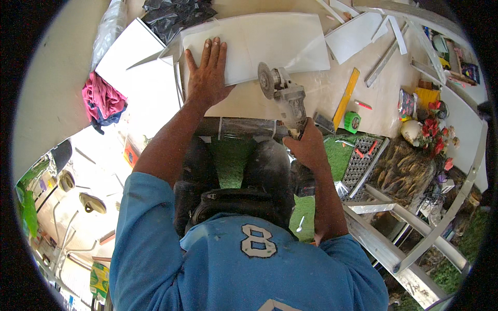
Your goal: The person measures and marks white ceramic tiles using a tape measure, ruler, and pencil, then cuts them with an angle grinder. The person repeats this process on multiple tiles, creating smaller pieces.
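Note:
My left hand (pixel 207 70) lies flat with fingers spread on the left end of a translucent white sheet (pixel 275 44), which rests on the pale work table (pixel 244 103). In my right hand (pixel 309 143) is an angle grinder (pixel 290 103), gripped by the rear of its body. Its cutting disc (pixel 266 80) stands upright at the sheet's near edge; whether it touches the sheet I cannot tell. Right of the grinder lie a yellow ruler-like strip (pixel 346 98) and a green tape measure (pixel 352 121).
White panel offcuts (pixel 355 36) lie at the far right, beside a metal bar (pixel 381 62). A black plastic bag (pixel 174 18) and larger white boards (pixel 132 49) sit at the far left, with a pink cloth (pixel 104 98). An aluminium ladder (pixel 399 259) leans near my right arm.

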### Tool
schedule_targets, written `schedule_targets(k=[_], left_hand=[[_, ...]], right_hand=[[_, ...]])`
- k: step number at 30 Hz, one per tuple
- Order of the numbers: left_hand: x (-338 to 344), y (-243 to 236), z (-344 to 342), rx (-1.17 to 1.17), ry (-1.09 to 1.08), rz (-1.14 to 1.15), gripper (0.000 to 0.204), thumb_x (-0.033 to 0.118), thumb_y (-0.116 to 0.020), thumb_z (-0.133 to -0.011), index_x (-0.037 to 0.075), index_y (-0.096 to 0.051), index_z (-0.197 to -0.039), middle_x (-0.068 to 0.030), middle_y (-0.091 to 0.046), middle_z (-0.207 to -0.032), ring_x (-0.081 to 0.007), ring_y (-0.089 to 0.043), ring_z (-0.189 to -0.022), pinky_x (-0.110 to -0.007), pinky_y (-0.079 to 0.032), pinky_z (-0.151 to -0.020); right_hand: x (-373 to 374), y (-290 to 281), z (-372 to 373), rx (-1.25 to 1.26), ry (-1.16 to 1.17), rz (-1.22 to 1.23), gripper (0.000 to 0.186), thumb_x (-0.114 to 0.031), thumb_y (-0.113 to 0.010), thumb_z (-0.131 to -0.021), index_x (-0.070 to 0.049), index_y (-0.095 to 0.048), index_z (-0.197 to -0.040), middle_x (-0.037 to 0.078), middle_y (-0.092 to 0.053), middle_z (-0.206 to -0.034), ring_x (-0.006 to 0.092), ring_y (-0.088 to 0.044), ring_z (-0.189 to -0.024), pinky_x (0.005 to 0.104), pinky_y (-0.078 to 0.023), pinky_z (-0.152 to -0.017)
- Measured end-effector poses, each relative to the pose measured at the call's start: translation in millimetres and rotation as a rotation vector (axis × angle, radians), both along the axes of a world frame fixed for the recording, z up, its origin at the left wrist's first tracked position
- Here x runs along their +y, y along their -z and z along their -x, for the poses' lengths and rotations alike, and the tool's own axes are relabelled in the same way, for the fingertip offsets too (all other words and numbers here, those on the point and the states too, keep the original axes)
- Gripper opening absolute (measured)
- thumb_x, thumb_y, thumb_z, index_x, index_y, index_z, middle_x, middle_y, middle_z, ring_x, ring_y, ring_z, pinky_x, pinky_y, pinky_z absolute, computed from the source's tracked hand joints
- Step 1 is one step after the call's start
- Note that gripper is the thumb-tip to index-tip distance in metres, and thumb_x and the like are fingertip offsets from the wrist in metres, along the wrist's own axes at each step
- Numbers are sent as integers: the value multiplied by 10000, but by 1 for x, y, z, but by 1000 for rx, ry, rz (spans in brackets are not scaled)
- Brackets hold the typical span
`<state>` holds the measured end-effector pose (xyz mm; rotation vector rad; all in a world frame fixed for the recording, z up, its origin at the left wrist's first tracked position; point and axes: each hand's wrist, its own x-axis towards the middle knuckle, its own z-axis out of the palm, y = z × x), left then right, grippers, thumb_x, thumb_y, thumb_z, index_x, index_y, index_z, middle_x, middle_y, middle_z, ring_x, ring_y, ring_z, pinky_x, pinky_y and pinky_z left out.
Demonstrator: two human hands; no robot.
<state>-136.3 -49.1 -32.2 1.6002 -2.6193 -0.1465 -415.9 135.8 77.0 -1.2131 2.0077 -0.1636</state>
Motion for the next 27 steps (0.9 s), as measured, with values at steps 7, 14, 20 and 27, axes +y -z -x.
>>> schedule_targets(k=[7,14,20,27], left_hand=[[0,3,-1,20,1,11,1220,656,-810,-865,23,-250,-1745,-195,-231,-1831,-369,-215,-1703,-832,-85,-1276],[-2,4,-2,18,6,-6,1209,672,-793,-882,17,-254,-1744,-209,-224,-1830,-370,-207,-1706,-830,-93,-1274],[-2,5,-2,-14,6,-21,1205,682,-777,-892,15,-248,-1746,-216,-221,-1830,-375,-207,-1705,-831,-93,-1272],[5,4,-3,-18,18,-27,1209,695,-766,-897,16,-239,-1748,-221,-230,-1826,-379,-213,-1702,-836,-94,-1268]], right_hand=[[-5,6,-2,-15,-23,-51,624,-242,-852,-792,73,-587,-1261,308,-755,-1113,452,-765,-1056,555,-591,-942],[-3,15,-8,1,-4,-30,630,-255,-858,-785,77,-584,-1245,294,-760,-1065,451,-778,-962,539,-609,-861],[-2,18,-10,12,-31,25,611,-233,-855,-795,76,-580,-1244,290,-762,-1020,442,-783,-940,532,-615,-842],[5,15,-10,-8,9,-23,592,-217,-857,-798,78,-581,-1231,290,-762,-1011,436,-787,-923,519,-617,-828]])
